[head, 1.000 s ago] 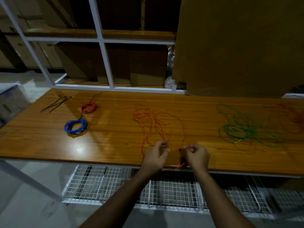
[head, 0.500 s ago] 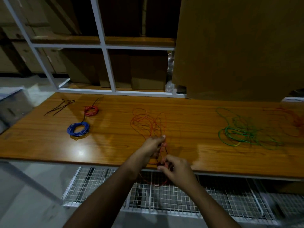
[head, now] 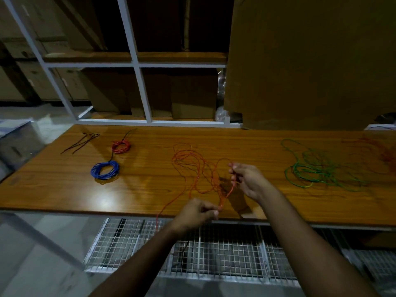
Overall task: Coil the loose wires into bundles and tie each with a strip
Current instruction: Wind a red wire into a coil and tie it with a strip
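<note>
A loose orange wire (head: 188, 166) sprawls over the middle of the wooden table (head: 150, 189). My left hand (head: 197, 213) pinches a strand of it at the table's front edge. My right hand (head: 246, 181) holds the same wire higher up and further back, with a doubled strand stretched between the two hands. One end of the orange wire hangs down past the edge. A coiled blue bundle (head: 105, 170) and a smaller coiled red bundle (head: 121, 146) lie at the left. A loose green wire (head: 317, 170) lies tangled at the right.
Several dark tie strips (head: 80, 142) lie at the table's far left. A faint red wire (head: 383, 155) lies at the far right. Behind the table stand a white shelf frame (head: 137, 82) and a large cardboard sheet (head: 310, 61). A wire mesh rack (head: 214, 254) sits below the front edge.
My right hand has moved up and away from the front edge, drawing the orange wire out. My left hand has dropped back to the front edge, so the hands are further apart.
</note>
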`<action>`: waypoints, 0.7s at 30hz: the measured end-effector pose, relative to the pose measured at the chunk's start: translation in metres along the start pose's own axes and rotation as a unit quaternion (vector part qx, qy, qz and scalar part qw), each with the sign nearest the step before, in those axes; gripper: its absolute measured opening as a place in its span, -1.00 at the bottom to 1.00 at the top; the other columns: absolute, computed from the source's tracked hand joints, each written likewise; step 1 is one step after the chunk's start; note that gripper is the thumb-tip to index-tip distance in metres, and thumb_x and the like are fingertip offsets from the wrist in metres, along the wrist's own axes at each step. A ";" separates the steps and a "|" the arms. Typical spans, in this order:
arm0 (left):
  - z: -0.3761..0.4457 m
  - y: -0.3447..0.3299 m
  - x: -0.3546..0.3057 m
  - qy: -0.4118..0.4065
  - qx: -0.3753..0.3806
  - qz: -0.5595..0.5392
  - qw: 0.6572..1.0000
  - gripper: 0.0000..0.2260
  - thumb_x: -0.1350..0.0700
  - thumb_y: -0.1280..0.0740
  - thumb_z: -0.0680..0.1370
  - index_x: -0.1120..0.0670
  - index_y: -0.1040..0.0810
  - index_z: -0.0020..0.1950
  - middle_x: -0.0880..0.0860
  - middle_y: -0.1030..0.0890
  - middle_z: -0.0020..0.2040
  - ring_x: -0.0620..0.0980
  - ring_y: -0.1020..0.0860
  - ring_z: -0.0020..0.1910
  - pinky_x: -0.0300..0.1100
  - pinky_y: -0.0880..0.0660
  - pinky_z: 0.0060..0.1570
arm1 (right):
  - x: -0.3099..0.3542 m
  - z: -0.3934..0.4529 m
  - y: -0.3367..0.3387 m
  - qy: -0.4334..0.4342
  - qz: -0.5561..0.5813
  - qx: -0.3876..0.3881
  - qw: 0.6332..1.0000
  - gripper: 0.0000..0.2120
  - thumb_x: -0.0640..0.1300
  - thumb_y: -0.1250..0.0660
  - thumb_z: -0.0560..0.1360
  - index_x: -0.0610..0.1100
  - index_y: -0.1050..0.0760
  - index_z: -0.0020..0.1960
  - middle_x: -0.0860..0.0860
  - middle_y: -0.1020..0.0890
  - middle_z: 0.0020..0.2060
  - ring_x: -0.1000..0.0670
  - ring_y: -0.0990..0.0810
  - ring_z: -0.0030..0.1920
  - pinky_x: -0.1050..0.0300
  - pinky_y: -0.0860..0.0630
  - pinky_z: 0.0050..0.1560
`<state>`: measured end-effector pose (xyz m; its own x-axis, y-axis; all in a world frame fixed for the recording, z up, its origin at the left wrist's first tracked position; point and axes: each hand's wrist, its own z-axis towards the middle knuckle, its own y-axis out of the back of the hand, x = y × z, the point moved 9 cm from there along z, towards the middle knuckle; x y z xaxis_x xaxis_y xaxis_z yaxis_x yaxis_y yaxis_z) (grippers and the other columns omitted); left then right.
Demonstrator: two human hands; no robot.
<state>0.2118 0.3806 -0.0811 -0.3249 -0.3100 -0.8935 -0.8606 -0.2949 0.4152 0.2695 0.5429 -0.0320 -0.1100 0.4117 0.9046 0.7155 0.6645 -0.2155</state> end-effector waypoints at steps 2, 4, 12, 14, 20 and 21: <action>-0.003 0.015 -0.008 -0.004 -0.064 -0.016 0.998 -0.81 0.09 -0.34 0.62 0.01 -0.62 0.22 -0.03 -0.69 0.03 -0.10 -0.65 0.01 -0.16 -0.60 0.02 | 0.003 -0.005 0.004 0.026 -0.051 -0.016 0.998 -0.84 -0.30 -0.17 0.65 -0.22 -0.53 0.10 -0.06 -0.55 -0.26 0.06 -0.42 -0.37 0.24 -0.41 -0.40; -0.003 0.043 -0.008 0.000 -0.163 -0.054 0.985 -0.67 0.04 -0.35 0.61 -0.01 -0.49 0.37 0.05 -0.62 0.22 -0.04 -0.59 0.16 -0.10 -0.58 0.11 | 0.005 -0.015 0.010 0.059 -0.092 -0.034 0.993 -0.83 -0.29 -0.19 0.65 -0.23 -0.55 0.11 -0.06 -0.58 -0.25 0.05 -0.45 -0.35 0.20 -0.42 -0.33; 0.032 0.091 -0.059 -0.033 -0.230 0.038 0.972 -0.45 -0.08 -0.31 0.60 -0.15 -0.22 0.56 0.01 -0.30 0.53 0.04 -0.25 0.49 0.13 -0.34 0.38 | 0.033 -0.068 0.009 0.248 -0.226 -0.064 0.940 -0.83 -0.23 -0.27 0.62 -0.03 -0.59 0.05 0.03 -0.70 -0.09 0.06 -0.67 -0.09 0.15 -0.59 -0.08; 0.043 0.083 -0.072 -0.048 -0.178 0.056 0.981 -0.57 -0.03 -0.29 0.63 -0.10 -0.35 0.50 -0.03 -0.42 0.45 -0.01 -0.34 0.44 0.03 -0.40 0.33 | 0.036 -0.075 0.007 0.271 -0.232 -0.059 0.933 -0.83 -0.24 -0.27 0.62 -0.02 -0.60 0.03 0.04 -0.71 -0.08 0.10 -0.67 -0.07 0.18 -0.60 -0.05; 0.039 0.102 -0.100 -0.118 -0.192 -0.058 0.973 -0.93 0.10 -0.29 0.63 -0.02 -0.57 0.02 -0.06 -0.67 -0.04 -0.14 -0.63 -0.01 -0.15 -0.58 0.04 | 0.026 -0.073 0.026 0.259 -0.236 -0.097 0.932 -0.85 -0.26 -0.27 0.62 -0.07 -0.58 -0.03 0.00 -0.71 -0.16 0.00 -0.70 -0.13 0.18 -0.59 -0.15; 0.037 0.107 -0.106 -0.133 -0.197 -0.063 0.969 -0.94 0.11 -0.31 0.62 -0.01 -0.58 0.02 -0.04 -0.67 -0.06 -0.15 -0.64 -0.04 -0.19 -0.60 0.00 | 0.023 -0.072 0.027 0.249 -0.266 -0.098 0.926 -0.85 -0.24 -0.28 0.61 -0.04 -0.57 -0.05 0.02 -0.71 -0.17 0.01 -0.70 -0.15 0.13 -0.61 -0.14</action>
<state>0.1394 0.4152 0.0514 -0.3622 -0.0210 -0.9319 -0.7002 -0.6538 0.2869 0.3360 0.5258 0.0096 -0.1860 -0.3135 0.9312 0.7686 0.5440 0.3367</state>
